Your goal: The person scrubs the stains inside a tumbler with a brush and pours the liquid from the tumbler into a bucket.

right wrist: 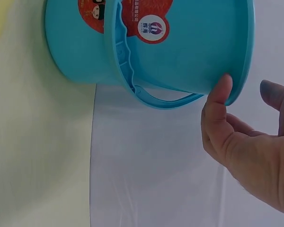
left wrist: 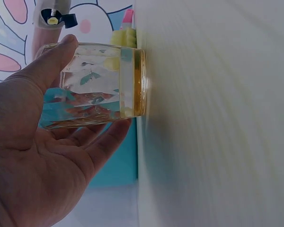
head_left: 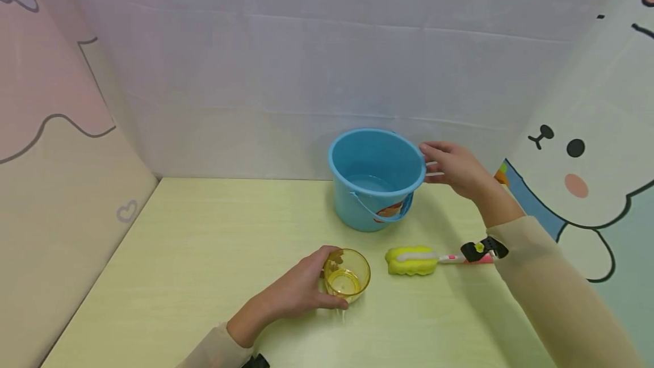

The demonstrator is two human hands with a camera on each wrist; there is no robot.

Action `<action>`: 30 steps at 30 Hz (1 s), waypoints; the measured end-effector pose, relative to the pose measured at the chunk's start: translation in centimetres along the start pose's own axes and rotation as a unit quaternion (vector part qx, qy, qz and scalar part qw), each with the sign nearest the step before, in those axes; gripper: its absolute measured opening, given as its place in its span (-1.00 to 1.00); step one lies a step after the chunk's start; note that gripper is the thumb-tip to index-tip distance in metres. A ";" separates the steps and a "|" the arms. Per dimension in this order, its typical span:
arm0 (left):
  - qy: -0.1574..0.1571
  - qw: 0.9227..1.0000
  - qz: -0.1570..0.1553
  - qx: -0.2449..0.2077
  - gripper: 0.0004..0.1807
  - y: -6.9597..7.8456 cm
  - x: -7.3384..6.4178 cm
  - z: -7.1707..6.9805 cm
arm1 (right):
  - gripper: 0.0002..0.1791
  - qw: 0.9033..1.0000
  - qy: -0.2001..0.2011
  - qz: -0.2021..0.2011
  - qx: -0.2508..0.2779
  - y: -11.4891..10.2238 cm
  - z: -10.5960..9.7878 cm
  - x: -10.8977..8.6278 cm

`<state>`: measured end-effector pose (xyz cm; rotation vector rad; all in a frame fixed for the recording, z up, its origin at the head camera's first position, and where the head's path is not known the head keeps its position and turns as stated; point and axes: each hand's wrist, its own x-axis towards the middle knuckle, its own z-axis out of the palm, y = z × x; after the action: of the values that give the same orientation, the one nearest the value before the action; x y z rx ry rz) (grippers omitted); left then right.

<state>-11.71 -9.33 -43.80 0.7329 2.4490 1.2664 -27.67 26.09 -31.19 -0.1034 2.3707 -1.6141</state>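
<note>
My left hand (head_left: 298, 283) holds a clear, yellow-tinted glass cup (head_left: 356, 270), its thumb on one side and fingers round the other. In the left wrist view, the cup (left wrist: 92, 85) has small printed marks and its amber base is right at the tabletop. A blue plastic bucket (head_left: 347, 206) stands upright near the back wall, with its handle hanging down the front. My right hand (head_left: 456, 169) is beside the bucket's right rim, fingers loosely bent. In the right wrist view, one fingertip (right wrist: 224, 85) meets the bucket's side near the rim while the thumb stays apart.
A cleaning brush with a yellow sponge head (head_left: 411, 266) lies right of the cup, its white and pink handle partly hidden under the right wrist. The pale yellow table (head_left: 214, 231) is bounded by a white back wall (head_left: 255, 72) and cartoon-printed side walls.
</note>
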 end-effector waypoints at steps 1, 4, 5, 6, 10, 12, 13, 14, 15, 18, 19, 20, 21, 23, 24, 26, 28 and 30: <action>0.000 1.000 0.000 0.000 0.07 0.0 0.0 0.0 | -0.14 1.000 -0.003 0.004 0.005 -0.1 0.0 0.1; 0.000 1.000 -0.001 -0.001 0.07 0.0 0.0 0.1 | -0.15 1.000 -0.008 0.011 0.012 -0.3 -0.1 0.5; -0.001 1.000 0.001 -0.001 0.07 0.0 0.0 0.1 | -0.17 1.000 -0.011 0.013 0.014 -0.3 -0.1 0.5; -0.001 1.000 0.002 -0.002 0.07 0.0 0.0 0.1 | -0.18 1.000 -0.012 0.014 0.016 -0.3 -0.2 0.6; -0.001 1.000 0.007 -0.001 0.07 0.0 0.1 0.1 | -0.24 1.000 -0.021 0.011 0.020 -0.2 -0.4 0.8; -0.001 1.000 0.008 -0.002 0.07 0.0 0.1 0.1 | -0.27 0.999 -0.025 0.011 0.025 -0.1 -0.6 0.9; -0.001 1.000 0.008 -0.002 0.07 -0.1 0.1 0.1 | -0.27 0.999 -0.029 0.011 0.028 0.0 -0.7 0.9; -0.001 1.000 0.009 -0.002 0.07 -0.1 0.1 0.1 | -0.28 0.999 -0.032 0.012 0.031 0.0 -0.7 1.0; -0.001 1.000 0.009 -0.003 0.06 -0.1 0.2 0.1 | -0.28 0.999 -0.036 0.011 0.032 0.0 -0.7 1.0; 0.000 1.000 0.010 -0.003 0.06 -0.2 0.2 0.1 | -0.30 0.998 -0.045 0.009 0.038 0.1 -0.9 1.0; 0.001 1.000 0.010 -0.003 0.06 -0.2 0.2 0.1 | -0.30 0.998 -0.048 0.008 0.040 0.2 -0.9 1.1; 0.001 1.000 0.010 -0.003 0.06 -0.2 0.2 0.1 | -0.29 0.998 -0.052 0.004 0.040 0.2 -0.9 1.1; 0.001 1.000 0.009 -0.005 0.06 -0.2 0.2 0.1 | -0.29 0.998 -0.054 0.002 0.043 0.2 -0.9 1.1; 0.001 1.000 0.010 -0.005 0.06 -0.2 0.2 0.1 | -0.29 0.997 -0.058 -0.001 0.048 0.3 -0.9 1.2; 0.001 1.000 0.009 -0.006 0.06 -0.2 0.2 0.1 | -0.28 0.997 -0.061 -0.003 0.050 0.4 -1.0 1.2; 0.000 1.000 0.009 -0.007 0.06 -0.2 0.2 0.1 | -0.28 0.996 -0.063 -0.004 0.055 0.5 -1.0 1.2; 0.000 1.000 0.009 -0.007 0.06 -0.2 0.3 0.1 | -0.28 0.996 -0.065 -0.002 0.061 0.6 -1.1 1.3; 0.000 1.000 0.009 -0.008 0.06 -0.2 0.3 0.1 | -0.27 0.995 -0.067 0.001 0.067 0.6 -1.2 1.3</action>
<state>-11.95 -9.23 -44.01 0.7534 2.4335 1.2915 -29.15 27.11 -31.63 -0.1780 2.1559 -1.7043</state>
